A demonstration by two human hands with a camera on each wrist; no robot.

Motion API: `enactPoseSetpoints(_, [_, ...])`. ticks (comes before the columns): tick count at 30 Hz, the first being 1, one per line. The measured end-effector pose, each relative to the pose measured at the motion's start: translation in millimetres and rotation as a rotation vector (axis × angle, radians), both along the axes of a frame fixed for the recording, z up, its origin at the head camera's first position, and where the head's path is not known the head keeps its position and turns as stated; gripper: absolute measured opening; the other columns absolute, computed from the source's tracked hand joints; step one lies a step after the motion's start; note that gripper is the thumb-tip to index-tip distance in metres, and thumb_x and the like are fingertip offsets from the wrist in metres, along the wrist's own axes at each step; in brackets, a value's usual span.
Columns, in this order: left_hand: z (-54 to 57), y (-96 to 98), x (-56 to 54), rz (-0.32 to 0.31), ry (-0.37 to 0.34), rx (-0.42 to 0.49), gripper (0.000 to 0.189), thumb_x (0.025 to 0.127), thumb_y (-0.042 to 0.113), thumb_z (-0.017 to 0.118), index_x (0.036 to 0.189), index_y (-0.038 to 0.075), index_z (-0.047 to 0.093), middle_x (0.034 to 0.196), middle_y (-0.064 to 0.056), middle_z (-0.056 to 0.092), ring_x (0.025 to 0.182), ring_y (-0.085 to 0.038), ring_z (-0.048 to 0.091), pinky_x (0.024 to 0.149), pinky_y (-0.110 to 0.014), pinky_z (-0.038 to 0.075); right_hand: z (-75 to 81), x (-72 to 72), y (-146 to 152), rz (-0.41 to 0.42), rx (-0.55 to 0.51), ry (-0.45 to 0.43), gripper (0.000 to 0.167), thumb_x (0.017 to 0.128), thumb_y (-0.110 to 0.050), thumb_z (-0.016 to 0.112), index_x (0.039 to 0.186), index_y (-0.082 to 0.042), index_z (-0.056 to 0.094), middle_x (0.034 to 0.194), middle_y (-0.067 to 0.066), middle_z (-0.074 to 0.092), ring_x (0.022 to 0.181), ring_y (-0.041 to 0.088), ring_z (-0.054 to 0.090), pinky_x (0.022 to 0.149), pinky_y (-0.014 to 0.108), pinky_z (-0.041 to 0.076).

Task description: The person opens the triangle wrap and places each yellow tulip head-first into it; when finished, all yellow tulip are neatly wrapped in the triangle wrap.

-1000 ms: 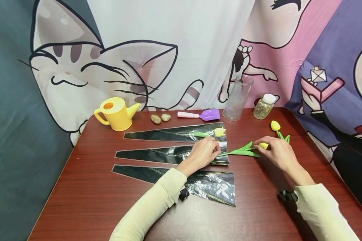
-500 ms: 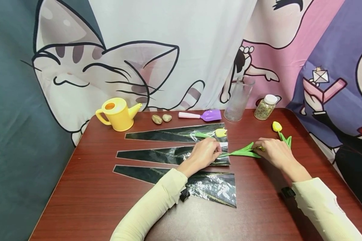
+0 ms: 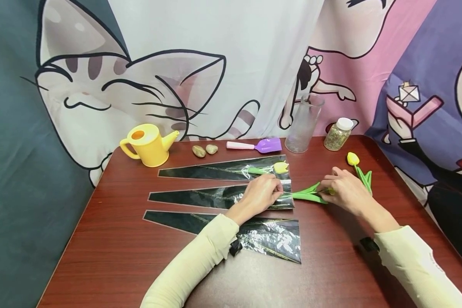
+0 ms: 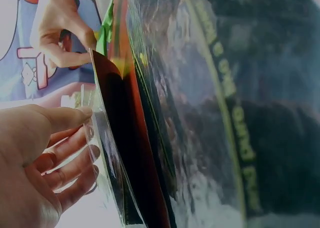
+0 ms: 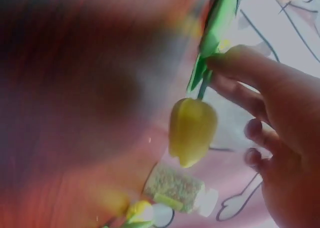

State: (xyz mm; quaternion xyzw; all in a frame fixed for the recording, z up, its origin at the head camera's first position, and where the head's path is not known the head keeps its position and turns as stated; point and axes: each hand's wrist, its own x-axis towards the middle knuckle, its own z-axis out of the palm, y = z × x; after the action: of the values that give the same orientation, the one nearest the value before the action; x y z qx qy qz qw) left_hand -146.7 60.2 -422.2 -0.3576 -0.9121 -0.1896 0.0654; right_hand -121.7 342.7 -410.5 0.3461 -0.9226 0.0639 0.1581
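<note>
1. Part mouth of tapered middle flower sleeve (image 3: 192, 197) with clear film (image 4: 105, 143) pinched in left grip (image 3: 259, 192)
2. Feed yellow tulip (image 3: 306, 196) straight in with stem (image 5: 202, 90) pinched in right grip (image 3: 342, 188) below bud (image 5: 194, 130)
3. Guard pointed green leaves (image 3: 312, 188), just outside mouth, against snagging
4. Handle glossy, crinkled film gently; expect slippage

From the near side, the head view looks down across the table (image 3: 100, 252). Close up, the left wrist view looks past the left hand (image 4: 25, 143) toward the right hand (image 4: 50, 18); the right one faces the tulip (image 5: 192, 130) closely, sharing the jar (image 5: 172, 188) with the head view.
</note>
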Motion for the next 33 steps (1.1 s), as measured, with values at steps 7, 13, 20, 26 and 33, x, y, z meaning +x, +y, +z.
enactPoseSetpoints(7, [0.8, 3.9, 1.2, -0.017, -0.014, 0.010, 0.006, 0.091, 0.029, 0.071, 0.086, 0.025, 0.070, 0.086, 0.014, 0.057, 0.084, -0.003, 0.054, 0.072, -0.020, 0.047, -6.6, -1.4, -28, 0.066, -0.058, 0.049, 0.014, 0.069, -0.017, 0.082, 0.079, -0.021, 0.073, 0.073, -0.013, 0.061, 0.072, 0.017, 0.037, 0.064, 0.037, 0.026])
enactPoseSetpoints(13, [1.3, 4.8, 0.9, -0.011, -0.021, 0.009, 0.007, 0.090, 0.030, 0.072, 0.087, 0.025, 0.070, 0.087, 0.014, 0.057, 0.083, -0.003, 0.055, 0.071, -0.021, 0.047, -11.7, -4.5, -45, 0.072, -0.129, 0.019, 0.012, 0.070, -0.019, 0.082, 0.080, -0.021, 0.075, 0.074, -0.013, 0.062, 0.074, 0.014, 0.038, 0.068, 0.038, 0.027])
enactPoseSetpoints(20, [2.0, 2.9, 2.1, -0.001, -0.020, 0.003, 0.007, 0.090, 0.031, 0.072, 0.088, 0.025, 0.070, 0.088, 0.014, 0.058, 0.085, -0.003, 0.055, 0.073, -0.020, 0.047, -15.6, -7.4, -49, 0.048, -0.238, -0.096, 0.013, 0.072, -0.018, 0.084, 0.081, -0.023, 0.077, 0.073, -0.017, 0.061, 0.076, 0.009, 0.038, 0.072, 0.036, 0.026])
enactPoseSetpoints(26, [1.7, 1.1, 2.2, 0.006, -0.035, 0.006, 0.007, 0.091, 0.032, 0.071, 0.089, 0.025, 0.070, 0.089, 0.014, 0.057, 0.084, -0.002, 0.054, 0.073, -0.020, 0.047, -20.3, -9.8, -47, 0.034, -0.355, -0.214, 0.022, 0.070, -0.013, 0.088, 0.083, -0.025, 0.075, 0.075, -0.011, 0.057, 0.076, 0.009, 0.040, 0.074, 0.037, 0.025])
enactPoseSetpoints(33, [0.9, 1.1, 2.0, 0.001, -0.040, 0.012, 0.007, 0.091, 0.031, 0.072, 0.088, 0.025, 0.070, 0.089, 0.013, 0.058, 0.086, -0.003, 0.054, 0.073, -0.022, 0.048, -25.9, -11.6, -45, 0.040, -0.379, -0.240, 0.025, 0.070, -0.014, 0.089, 0.082, -0.027, 0.071, 0.075, -0.008, 0.055, 0.075, 0.010, 0.042, 0.072, 0.036, 0.026])
